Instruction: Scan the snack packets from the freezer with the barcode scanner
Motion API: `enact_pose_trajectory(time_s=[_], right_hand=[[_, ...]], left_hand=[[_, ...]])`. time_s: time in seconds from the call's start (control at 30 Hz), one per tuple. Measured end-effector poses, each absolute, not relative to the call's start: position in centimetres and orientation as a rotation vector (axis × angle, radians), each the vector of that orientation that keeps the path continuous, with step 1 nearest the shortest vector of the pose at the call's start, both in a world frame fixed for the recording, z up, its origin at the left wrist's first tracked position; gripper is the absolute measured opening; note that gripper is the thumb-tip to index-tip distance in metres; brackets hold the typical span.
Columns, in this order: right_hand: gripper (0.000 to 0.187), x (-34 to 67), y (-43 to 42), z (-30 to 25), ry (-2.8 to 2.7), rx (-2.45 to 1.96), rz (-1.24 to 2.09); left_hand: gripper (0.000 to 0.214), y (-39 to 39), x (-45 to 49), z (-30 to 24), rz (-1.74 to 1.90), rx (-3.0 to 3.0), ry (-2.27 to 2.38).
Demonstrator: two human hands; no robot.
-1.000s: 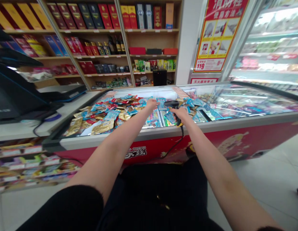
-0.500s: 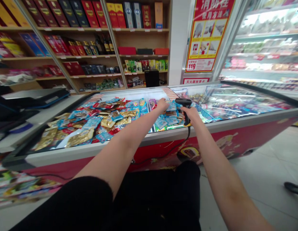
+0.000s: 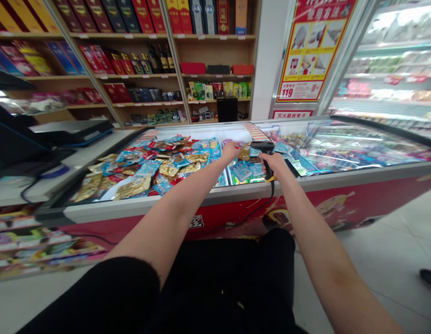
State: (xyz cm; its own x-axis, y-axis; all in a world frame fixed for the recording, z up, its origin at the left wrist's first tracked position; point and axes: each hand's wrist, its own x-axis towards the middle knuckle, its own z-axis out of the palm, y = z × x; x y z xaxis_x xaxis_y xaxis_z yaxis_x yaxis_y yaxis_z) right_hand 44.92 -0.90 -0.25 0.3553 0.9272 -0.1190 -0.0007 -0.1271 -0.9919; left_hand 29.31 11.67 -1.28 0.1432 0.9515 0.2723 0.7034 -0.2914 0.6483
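My right hand is wrapped round the grip of a black-and-yellow barcode scanner. The scanner points left across the chest freezer, and its cable hangs down past the front edge. To its left, my left hand is closed, with its fingertips at a gold packet just in front of the scanner's head. The hand itself hides part of its grip. Below both hands, blue packets lie in a section of the freezer. A large heap of gold, blue and red packets fills the left part.
The chest freezer has a grey rim and a red front. Sliding glass covers its right end. A counter with dark equipment stands at left. Behind are shelves of boxes and a red poster.
The view has shifted, so the freezer sits further right in the picture. Beside my left fingertips a gold packet now shows where a blue one was. My right hand still holds the barcode scanner.
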Motion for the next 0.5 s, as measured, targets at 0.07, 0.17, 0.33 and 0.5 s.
enact_pose_trajectory(time_s=[0.07, 0.17, 0.33, 0.5], right_hand=[[0.022, 43.6, -0.9, 0.1, -0.910, -1.483, 1.021], [0.024, 41.4, -0.9, 0.5, -0.944, -1.508, 1.036], [0.025, 37.4, -1.0, 0.9, -1.021, -1.501, 1.061], [0.026, 33.2, -0.9, 1.1, -1.087, -1.500, 1.098]], left_hand=[[0.027, 11.2, 27.2, -1.2, 0.873, 2.099, 1.622], [0.039, 10.7, 23.7, -1.0, 0.794, 2.086, 1.764], [0.049, 10.3, 17.2, -1.0, 0.623, 2.101, 2.042], [0.052, 9.6, 11.2, -1.6, 0.608, 1.976, 2.189]])
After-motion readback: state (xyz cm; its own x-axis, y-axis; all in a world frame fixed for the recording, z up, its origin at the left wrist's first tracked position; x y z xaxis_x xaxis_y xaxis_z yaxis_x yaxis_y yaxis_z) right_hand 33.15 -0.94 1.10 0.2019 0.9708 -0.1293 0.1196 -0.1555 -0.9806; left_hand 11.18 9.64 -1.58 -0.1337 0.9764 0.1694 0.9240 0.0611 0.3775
